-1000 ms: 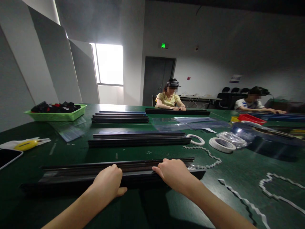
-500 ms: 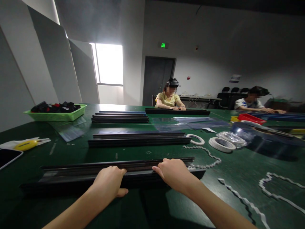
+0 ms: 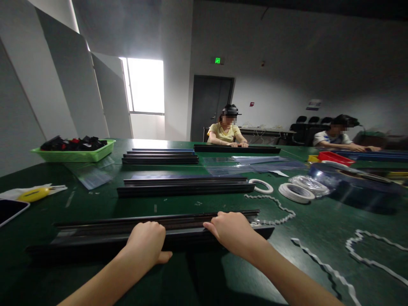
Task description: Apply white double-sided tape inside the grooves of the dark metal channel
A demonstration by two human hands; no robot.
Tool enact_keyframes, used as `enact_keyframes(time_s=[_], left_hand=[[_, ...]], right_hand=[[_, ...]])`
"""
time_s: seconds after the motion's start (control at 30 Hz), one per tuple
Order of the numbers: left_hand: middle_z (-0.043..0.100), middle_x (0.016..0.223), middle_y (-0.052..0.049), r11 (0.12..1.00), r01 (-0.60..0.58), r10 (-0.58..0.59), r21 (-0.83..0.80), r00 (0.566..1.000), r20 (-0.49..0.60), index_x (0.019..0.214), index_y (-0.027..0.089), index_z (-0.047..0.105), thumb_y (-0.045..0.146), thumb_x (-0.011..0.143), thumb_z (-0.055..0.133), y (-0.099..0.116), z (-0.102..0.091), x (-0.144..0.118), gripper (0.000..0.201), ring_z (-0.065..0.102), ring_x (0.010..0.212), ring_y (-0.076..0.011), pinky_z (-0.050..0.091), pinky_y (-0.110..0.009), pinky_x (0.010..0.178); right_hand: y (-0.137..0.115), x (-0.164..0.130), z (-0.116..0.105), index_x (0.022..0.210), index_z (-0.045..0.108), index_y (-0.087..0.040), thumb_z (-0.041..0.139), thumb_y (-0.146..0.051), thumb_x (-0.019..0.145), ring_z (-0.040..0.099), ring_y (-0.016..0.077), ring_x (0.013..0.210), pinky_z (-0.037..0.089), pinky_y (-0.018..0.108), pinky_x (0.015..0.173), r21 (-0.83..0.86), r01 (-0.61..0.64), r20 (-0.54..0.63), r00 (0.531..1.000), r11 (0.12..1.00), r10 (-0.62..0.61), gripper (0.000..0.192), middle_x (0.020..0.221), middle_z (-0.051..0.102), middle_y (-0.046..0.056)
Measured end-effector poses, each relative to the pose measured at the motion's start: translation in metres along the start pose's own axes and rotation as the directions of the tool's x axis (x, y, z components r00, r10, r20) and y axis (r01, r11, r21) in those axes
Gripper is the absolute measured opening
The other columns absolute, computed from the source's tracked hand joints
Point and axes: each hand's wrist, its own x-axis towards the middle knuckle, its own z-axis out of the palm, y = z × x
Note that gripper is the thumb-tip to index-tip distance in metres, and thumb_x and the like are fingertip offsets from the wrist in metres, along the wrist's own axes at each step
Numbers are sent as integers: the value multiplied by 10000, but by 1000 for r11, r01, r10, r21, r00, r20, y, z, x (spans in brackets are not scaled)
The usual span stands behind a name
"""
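A long black channel-shaped profile lies lengthwise across the table in front of me. My left hand is closed over its near wall, fingers curled inside and out of sight, thumb low on the outer side. Further right, my right hand grips the same profile near its right end, fingers bent into the channel. Whether either hand presses something smaller inside is hidden. From the profile's right end, a crinkled white strip trails onto the table.
Beyond lie more black profiles, white tape rolls and a large roll of clear film. A green basket of black parts, a yellow cutter and a phone are left. Two people sit across the table.
My left hand's fingers have shifted slightly, with the index finger tucked in closer. The right hand and the profile stay in place.
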Motion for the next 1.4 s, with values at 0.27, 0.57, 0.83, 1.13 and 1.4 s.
enact_keyframes(time_s=[0.27,0.57,0.83,1.13,1.4], left_hand=[[696,936,-182,1000,-12,12,-7,1000,-23,868,94,699,458,673,576,0,0,0,430,656,855,-330,514,-434,776],[680,932,-152,997,-33,32,-70,999,-5,895,138,682,428,658,611,1,0,1,381,638,891,-312,499,-403,812],[639,1030,-143,988,-128,126,-85,992,-24,1033,173,641,415,655,602,2,-2,0,450,579,1006,-315,469,-410,861],[631,1011,-153,969,-226,214,-96,969,-124,928,122,646,378,740,531,13,3,5,338,570,998,-291,441,-384,919],[619,1068,-134,938,-308,283,-160,945,-162,1044,141,623,368,825,514,15,9,10,333,544,1078,-270,398,-383,984]], right_hand=[[-1,-1,-1,892,719,-172,226,-504,930,667,258,828,473,340,694,4,-3,8,1000,1000,3,595,894,703,148],[0,0,0,867,718,-182,208,-506,932,671,271,800,481,352,657,-19,10,-7,1000,1000,-10,608,880,703,134],[-1,1,0,873,721,-188,202,-513,931,671,265,793,480,351,653,-14,11,-8,1000,1000,-12,615,872,707,132],[-1,0,1,874,716,-176,215,-500,933,669,266,819,475,345,679,-9,7,-17,1000,1000,-8,600,880,703,137],[0,-1,3,882,711,-177,226,-486,936,667,263,815,472,353,688,-5,3,-29,1000,1000,-3,577,888,701,138]])
